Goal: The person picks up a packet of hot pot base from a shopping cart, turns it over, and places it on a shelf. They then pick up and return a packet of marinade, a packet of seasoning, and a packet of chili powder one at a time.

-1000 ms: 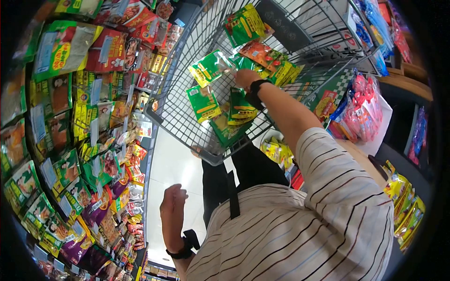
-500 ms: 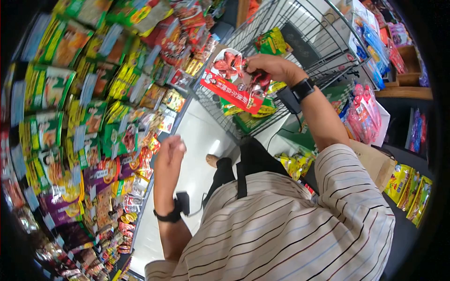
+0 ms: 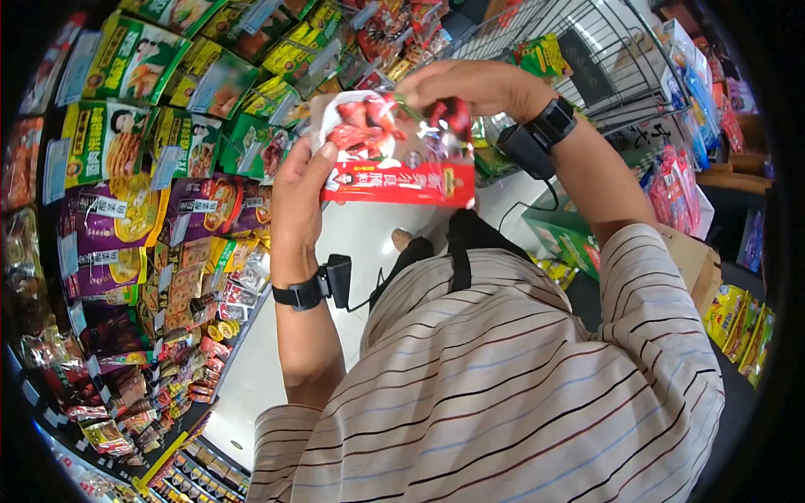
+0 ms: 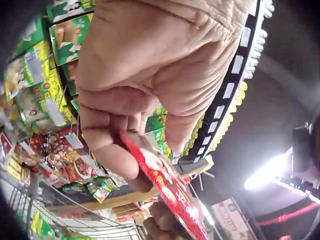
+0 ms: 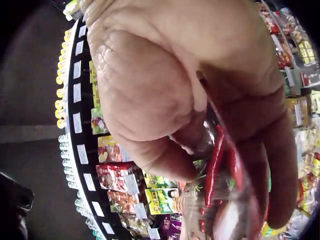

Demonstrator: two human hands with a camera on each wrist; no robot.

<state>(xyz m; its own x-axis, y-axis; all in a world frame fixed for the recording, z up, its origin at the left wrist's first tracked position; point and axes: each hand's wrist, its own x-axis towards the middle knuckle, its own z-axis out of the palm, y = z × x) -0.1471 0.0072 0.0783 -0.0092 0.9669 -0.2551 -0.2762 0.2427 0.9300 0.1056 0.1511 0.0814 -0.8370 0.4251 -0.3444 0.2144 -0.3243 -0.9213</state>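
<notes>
Red sauce packet (image 3: 392,151) held up in mid-air in front of the person's chest, between both hands, face toward the head camera, roughly level. Left hand (image 3: 298,197) grips the packet's left edge, thumb on the front, fingers curled behind; left wrist view shows the same packet (image 4: 167,182) edge-on, pinched between thumb and fingers (image 4: 117,160). Right hand (image 3: 482,84) pinches the packet's top right corner from above, fingers curled over the top edge; right wrist view shows the packet (image 5: 220,165) pressed between thumb and fingers (image 5: 272,150), red chilli print visible. Both hands closed on the packet, neither spread. Packet has a clear upper part with a meat picture and a red band with white writing along the bottom.

Shopping cart (image 3: 604,50) sits just behind the packet and right hand, a green packet (image 3: 541,54) inside it. Shelf of hanging packets (image 3: 151,126) fills the left side, close to the left hand but not touching. Black wrist straps on both arms. Striped shirt (image 3: 520,377) fills the lower frame.
</notes>
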